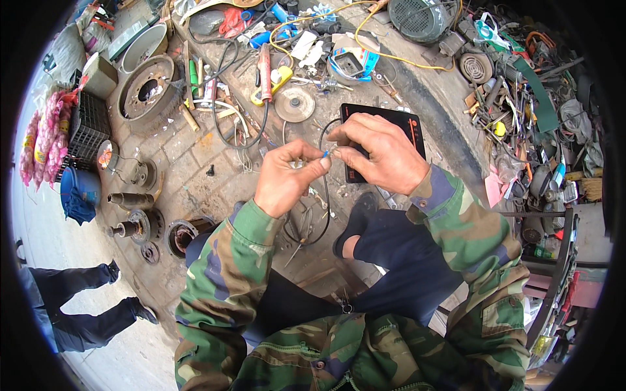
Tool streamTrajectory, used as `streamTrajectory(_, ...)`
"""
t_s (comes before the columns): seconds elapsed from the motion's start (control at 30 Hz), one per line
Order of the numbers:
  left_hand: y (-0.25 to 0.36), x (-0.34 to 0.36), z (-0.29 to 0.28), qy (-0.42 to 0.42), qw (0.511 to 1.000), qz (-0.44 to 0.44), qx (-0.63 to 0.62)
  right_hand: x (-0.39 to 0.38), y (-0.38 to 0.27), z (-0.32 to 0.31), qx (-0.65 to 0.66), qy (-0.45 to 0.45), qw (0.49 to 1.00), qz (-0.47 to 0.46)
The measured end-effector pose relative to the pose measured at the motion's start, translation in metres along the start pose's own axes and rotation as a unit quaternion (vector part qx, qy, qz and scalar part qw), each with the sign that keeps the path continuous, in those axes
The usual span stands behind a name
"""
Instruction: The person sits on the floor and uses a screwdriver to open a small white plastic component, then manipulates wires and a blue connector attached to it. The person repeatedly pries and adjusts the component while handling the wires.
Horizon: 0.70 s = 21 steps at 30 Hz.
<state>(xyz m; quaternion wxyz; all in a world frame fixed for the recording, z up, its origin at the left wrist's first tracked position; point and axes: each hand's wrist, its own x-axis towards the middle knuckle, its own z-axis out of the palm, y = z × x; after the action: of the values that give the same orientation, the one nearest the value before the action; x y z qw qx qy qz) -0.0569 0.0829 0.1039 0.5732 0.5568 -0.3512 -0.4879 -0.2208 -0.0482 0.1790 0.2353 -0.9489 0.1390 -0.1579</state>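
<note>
My left hand [280,179] is closed, pinching a thin wire with a blue tip [326,154] between thumb and forefinger. Just to its right, my right hand [385,150] meets it, thumb and fingers pressed together on the wire's end; the fingertips partly hide it. Below my hands a black cable [328,202] loops down over the ground. Under my right hand lies a flat black panel [412,127] that looks like an induction cooktop, its right side and top edge showing.
A soldering-iron-like tool with a red handle [264,68] and a round metal disc [295,104] lie ahead. Motor parts [140,225] and a wheel drum [149,91] stand left. Scrap and tools [515,98] pile up on the right. Another person's legs [85,306] show at lower left.
</note>
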Motion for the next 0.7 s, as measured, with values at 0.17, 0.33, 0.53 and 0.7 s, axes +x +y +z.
streamTrajectory(0.17, 0.0, -0.001, 0.001, -0.012, 1.0, -0.005, 0.024, -0.002, 0.005, 0.0, -0.036, 0.007, 0.998, -0.051)
streamTrajectory(0.33, 0.0, 0.0, 0.001, -0.017, 1.0, -0.007, 0.022, -0.002, 0.005, -0.001, -0.049, -0.009, 0.997, -0.052)
streamTrajectory(0.53, -0.003, 0.0, 0.005, -0.01, 0.997, 0.046, 0.058, -0.003, 0.001, 0.006, -0.084, 0.022, 0.995, -0.058)
streamTrajectory(0.7, -0.001, 0.0, 0.008, 0.0, 0.995, 0.065, 0.071, -0.005, -0.009, 0.02, -0.132, 0.086, 0.987, -0.031)
